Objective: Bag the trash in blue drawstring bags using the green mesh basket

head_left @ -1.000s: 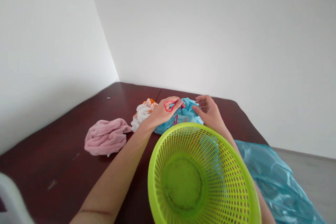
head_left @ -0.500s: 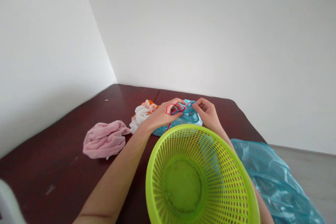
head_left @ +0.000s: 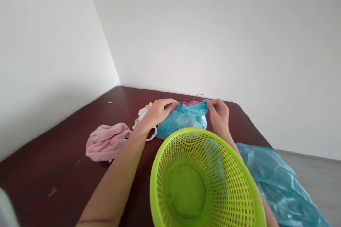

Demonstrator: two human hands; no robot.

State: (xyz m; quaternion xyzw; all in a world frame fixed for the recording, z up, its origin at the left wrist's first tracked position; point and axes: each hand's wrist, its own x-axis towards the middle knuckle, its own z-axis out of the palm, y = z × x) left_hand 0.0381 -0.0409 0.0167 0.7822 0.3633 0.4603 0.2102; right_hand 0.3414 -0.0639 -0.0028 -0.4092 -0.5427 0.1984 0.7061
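Observation:
A blue translucent plastic bag (head_left: 181,118) with a pink drawstring (head_left: 195,102) along its top edge stands between my hands, its mouth pulled out sideways. My left hand (head_left: 162,110) pinches the left end of the rim between thumb and fingers. At the right end, my right hand (head_left: 218,112) grips the rim the same way. Something whitish shows at the bag's right side; I cannot make out what it is. In front of the bag, a lime-green plastic basket (head_left: 186,189) tilts toward me and hides the bag's lower part.
Left of my left forearm lies a crumpled pink cloth (head_left: 108,143). Behind my left wrist is a white and orange cloth (head_left: 142,113) with a white strap. A larger blue plastic bag (head_left: 277,181) hangs over the right edge of the dark red table (head_left: 61,156). White walls rise behind.
My hands have moved apart, stretching the bag's rim between them. The drawstring, looped near my left fingers before, now lies along the rim with a loop standing up.

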